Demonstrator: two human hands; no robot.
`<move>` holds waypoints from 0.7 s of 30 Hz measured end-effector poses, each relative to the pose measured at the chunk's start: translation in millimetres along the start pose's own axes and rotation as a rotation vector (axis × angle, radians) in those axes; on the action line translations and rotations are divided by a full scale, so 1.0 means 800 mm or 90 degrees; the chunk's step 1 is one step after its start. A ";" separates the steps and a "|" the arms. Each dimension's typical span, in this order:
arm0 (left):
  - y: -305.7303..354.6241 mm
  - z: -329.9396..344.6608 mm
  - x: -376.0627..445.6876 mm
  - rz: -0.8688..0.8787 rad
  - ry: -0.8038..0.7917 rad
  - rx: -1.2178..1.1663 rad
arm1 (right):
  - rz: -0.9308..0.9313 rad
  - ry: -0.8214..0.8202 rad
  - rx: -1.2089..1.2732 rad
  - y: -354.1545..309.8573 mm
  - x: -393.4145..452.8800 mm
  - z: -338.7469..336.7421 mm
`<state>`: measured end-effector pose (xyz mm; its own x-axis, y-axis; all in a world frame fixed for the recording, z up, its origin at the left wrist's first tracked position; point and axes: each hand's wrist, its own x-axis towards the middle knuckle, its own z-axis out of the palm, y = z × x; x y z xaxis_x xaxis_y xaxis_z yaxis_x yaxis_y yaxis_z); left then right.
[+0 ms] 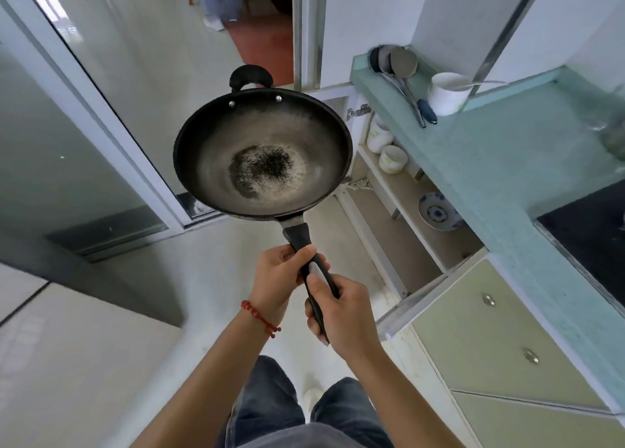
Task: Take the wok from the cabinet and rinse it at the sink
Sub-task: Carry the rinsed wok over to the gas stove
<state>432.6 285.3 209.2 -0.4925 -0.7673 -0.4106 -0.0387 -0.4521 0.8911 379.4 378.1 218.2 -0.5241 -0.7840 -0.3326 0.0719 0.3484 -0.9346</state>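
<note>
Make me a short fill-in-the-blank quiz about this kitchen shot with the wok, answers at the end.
1. The wok is held up by its long black ____.
2. The left hand wears a ____ string bracelet at the wrist, and the right hand grips nearer the end.
3. Dark burnt specks sit in the wok's ____.
4. The blue-patterned plate lies inside the open ____.

Answers: handle; red; bottom; cabinet
</note>
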 end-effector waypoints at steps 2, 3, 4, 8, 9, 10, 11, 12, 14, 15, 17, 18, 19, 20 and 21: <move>0.013 -0.004 0.031 -0.004 -0.034 0.013 | 0.009 0.039 0.014 -0.010 0.024 0.011; 0.020 -0.007 0.046 -0.005 -0.058 0.024 | 0.015 0.060 0.024 -0.016 0.035 0.017; 0.028 -0.009 0.061 -0.007 -0.085 0.037 | 0.025 0.083 0.043 -0.023 0.046 0.024; 0.062 -0.022 0.115 -0.021 -0.186 0.089 | 0.059 0.179 0.151 -0.051 0.083 0.056; 0.069 -0.024 0.126 -0.022 -0.211 0.102 | 0.059 0.202 0.175 -0.057 0.089 0.064; 0.076 -0.025 0.135 -0.025 -0.236 0.114 | 0.055 0.225 0.193 -0.062 0.096 0.070; 0.081 -0.025 0.144 -0.030 -0.259 0.128 | 0.050 0.249 0.205 -0.067 0.101 0.076; 0.085 -0.024 0.153 -0.038 -0.281 0.141 | 0.045 0.273 0.212 -0.071 0.106 0.080; 0.091 -0.017 0.167 -0.054 -0.322 0.163 | 0.037 0.323 0.227 -0.079 0.113 0.083; 0.092 -0.013 0.171 -0.062 -0.339 0.165 | 0.037 0.343 0.232 -0.081 0.114 0.084; 0.092 -0.002 0.177 -0.083 -0.381 0.164 | 0.043 0.384 0.246 -0.082 0.117 0.083; 0.091 0.005 0.179 -0.091 -0.404 0.165 | 0.047 0.406 0.256 -0.081 0.118 0.080; 0.090 0.013 0.180 -0.098 -0.425 0.168 | 0.052 0.428 0.266 -0.080 0.118 0.077; 0.088 0.021 0.181 -0.104 -0.442 0.173 | 0.056 0.449 0.276 -0.079 0.118 0.073; 0.086 0.031 0.181 -0.108 -0.459 0.181 | 0.060 0.469 0.286 -0.078 0.118 0.067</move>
<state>336.9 154.0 215.8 -0.8981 -0.1701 -0.4054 -0.3362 -0.3285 0.8826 370.8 254.5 238.2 -0.9039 -0.1757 -0.3899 0.3897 0.0370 -0.9202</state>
